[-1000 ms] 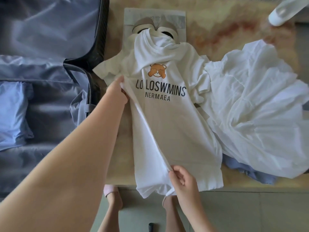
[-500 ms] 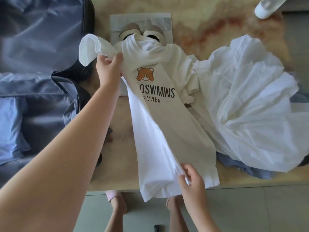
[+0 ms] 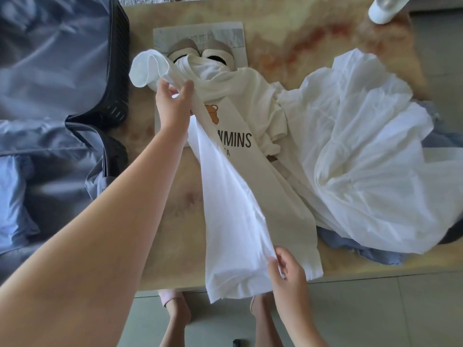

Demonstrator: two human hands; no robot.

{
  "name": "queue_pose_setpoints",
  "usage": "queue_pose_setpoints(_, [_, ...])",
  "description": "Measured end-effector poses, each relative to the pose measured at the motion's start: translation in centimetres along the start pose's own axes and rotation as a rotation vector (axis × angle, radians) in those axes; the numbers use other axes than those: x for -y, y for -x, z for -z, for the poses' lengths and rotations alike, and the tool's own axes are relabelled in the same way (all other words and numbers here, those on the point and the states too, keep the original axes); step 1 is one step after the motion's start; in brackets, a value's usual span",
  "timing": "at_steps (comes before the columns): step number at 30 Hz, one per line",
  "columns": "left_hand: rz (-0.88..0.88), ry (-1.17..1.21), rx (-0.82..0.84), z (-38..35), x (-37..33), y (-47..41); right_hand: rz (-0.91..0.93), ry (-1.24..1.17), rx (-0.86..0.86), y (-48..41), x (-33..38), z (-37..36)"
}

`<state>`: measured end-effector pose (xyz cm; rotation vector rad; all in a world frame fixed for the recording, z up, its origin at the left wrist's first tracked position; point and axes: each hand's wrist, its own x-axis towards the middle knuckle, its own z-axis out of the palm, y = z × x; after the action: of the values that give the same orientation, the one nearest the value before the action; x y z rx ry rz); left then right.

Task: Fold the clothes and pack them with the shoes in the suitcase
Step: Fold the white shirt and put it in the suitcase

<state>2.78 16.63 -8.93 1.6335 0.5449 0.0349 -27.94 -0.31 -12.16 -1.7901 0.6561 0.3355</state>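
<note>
A white T-shirt point(image 3: 240, 196) with a bear print and dark lettering lies lengthwise on the marble table point(image 3: 162, 186). Its left side is lifted and folded over toward the middle, covering part of the lettering. My left hand point(image 3: 172, 103) grips the shirt at the left shoulder, with the sleeve sticking up beyond it. My right hand point(image 3: 288, 266) pinches the folded edge near the hem at the table's front edge. A pair of beige shoes point(image 3: 200, 50) sits on paper behind the shirt's collar, partly covered by it. The open suitcase point(image 3: 62, 96) with grey-blue lining lies at the left.
A large crumpled white garment point(image 3: 363, 151) fills the right of the table, over a blue cloth point(image 3: 370, 249). A folded blue garment point(image 3: 12, 201) lies in the suitcase. A white object point(image 3: 383, 6) is at the top right. My feet stand on the tiled floor below.
Both hands have lifted the shirt's left side and carried it rightward over the print, hiding more lettering. The left sleeve now sticks up behind my left hand.
</note>
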Motion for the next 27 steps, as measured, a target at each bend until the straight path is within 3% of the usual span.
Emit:
queue_pose_setpoints(17, [-0.075,-0.081,0.177,-6.2,0.7,-0.1,-0.052,-0.027,-0.063,-0.6,-0.7,3.0])
queue_pose_setpoints(27, [0.011,-0.137,0.178,-10.8,1.3,0.9,-0.232,-0.090,-0.356,-1.0,-3.3,5.1])
